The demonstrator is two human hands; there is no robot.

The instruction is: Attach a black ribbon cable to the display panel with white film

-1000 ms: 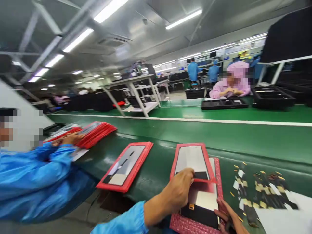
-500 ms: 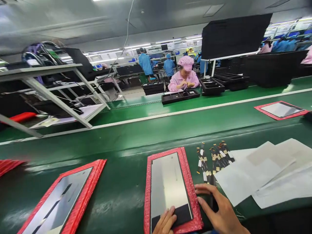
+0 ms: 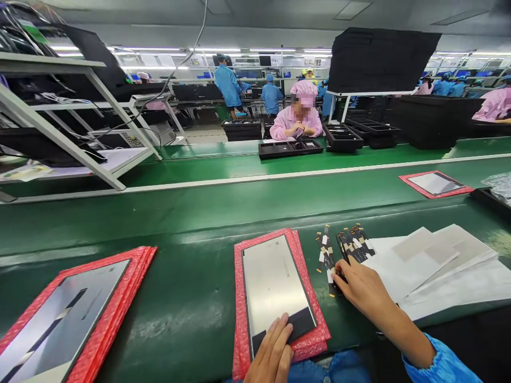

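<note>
A grey display panel (image 3: pixel 271 282) lies on a red bubble-wrap sheet (image 3: pixel 303 255) on the green bench in front of me. My left hand (image 3: pixel 273 354) rests flat on the panel's dark near end. My right hand (image 3: pixel 357 287) reaches to a pile of small black and gold flex strips (image 3: pixel 345 246) just right of the panel, its fingertips on the nearest strips; the fingers are curled and hide whether one is pinched.
White paper sheets (image 3: pixel 435 263) lie right of the strips. A stack of red-wrapped panels (image 3: pixel 72 314) sits at left. Another red-wrapped panel (image 3: pixel 435 184) lies on the belt at far right. A person in pink (image 3: pixel 299 117) sits across the line behind black trays (image 3: pixel 289 148). A metal rack (image 3: pixel 72 106) stands at left.
My view swung right and settled. My left hand laid the panel on the red sheet and stayed on its near end. My right hand moved from the sheet's edge up to the strips.
</note>
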